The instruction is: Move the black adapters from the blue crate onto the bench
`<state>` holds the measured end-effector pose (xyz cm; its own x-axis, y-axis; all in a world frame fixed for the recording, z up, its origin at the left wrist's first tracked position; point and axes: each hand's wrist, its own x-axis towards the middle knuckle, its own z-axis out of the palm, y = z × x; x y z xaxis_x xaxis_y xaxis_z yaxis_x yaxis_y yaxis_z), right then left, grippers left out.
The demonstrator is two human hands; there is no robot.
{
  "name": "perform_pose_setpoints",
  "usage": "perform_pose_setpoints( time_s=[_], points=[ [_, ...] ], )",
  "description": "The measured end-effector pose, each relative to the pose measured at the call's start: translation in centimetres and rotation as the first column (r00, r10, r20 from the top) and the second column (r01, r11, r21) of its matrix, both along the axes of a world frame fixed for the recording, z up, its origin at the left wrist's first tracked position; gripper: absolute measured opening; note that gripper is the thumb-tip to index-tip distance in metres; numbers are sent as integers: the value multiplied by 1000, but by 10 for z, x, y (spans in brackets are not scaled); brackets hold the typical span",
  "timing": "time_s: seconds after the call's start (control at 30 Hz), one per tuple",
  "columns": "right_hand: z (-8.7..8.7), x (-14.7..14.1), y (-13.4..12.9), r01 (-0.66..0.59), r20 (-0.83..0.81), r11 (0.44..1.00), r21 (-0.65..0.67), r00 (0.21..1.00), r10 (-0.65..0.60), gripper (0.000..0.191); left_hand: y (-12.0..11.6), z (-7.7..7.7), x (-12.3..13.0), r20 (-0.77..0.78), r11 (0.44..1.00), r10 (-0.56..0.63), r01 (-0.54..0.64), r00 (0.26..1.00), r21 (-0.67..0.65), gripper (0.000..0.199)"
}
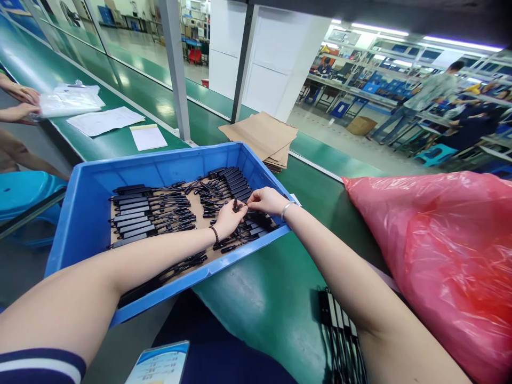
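Both of my hands are over the right half of a blue bin (172,292). My left hand (229,218) is closed round small black connectors (238,206). Close beside it, my right hand (266,201) pinches at the same black connectors, thumb and forefinger together. Rows of black cabled modules (134,217) lie on cardboard in the bin's left part, cables pointing inward. More modules (236,180) fill its right side, partly hidden by my hands. Another group of cabled modules (338,314) lies on the green surface below my right forearm.
Brown cardboard sheets (264,133) are stacked behind the bin. A large red plastic bag (448,250) stands at the right. Papers (106,120) and a notepad (148,137) lie at the left, near another person's hands (24,101) holding a clear bag. A blue stool (30,192) is at the far left.
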<state>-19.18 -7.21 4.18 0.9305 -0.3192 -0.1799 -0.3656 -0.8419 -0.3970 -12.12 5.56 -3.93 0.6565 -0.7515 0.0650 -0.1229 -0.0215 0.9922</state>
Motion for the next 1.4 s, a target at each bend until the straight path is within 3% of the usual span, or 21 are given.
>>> perform_pose_setpoints(
  time_s=[0.27,0.53,0.7,0.8,0.97,1.23,1.4],
  points=[
    [2,1,4,-48,-24,997,-62,999,46,14,2,2,-3,79,1000,-7,6,997,16,15],
    [0,5,10,-104,-61,985,-140,993,97,12,2,-9,-1,139,998,-65,66,988,-4,16],
    [0,6,9,-109,-143,991,-81,985,97,10,5,-10,-3,230,996,-82,87,970,-13,17],
    [1,3,7,-80,-183,997,17,980,82,11,5,-11,-3,236,995,-85,94,968,-29,19],
    [0,-1,4,3,-186,991,132,982,22,14,2,-15,-3,50,995,-87,90,995,-51,24],
    [-1,1,2,143,-148,985,101,981,-127,8,5,-6,-5,48,990,-115,119,992,-75,19],
    [-1,-1,2,189,-116,972,138,978,-174,8,3,-11,-3,75,997,-71,73,995,-35,21]
  ],
)
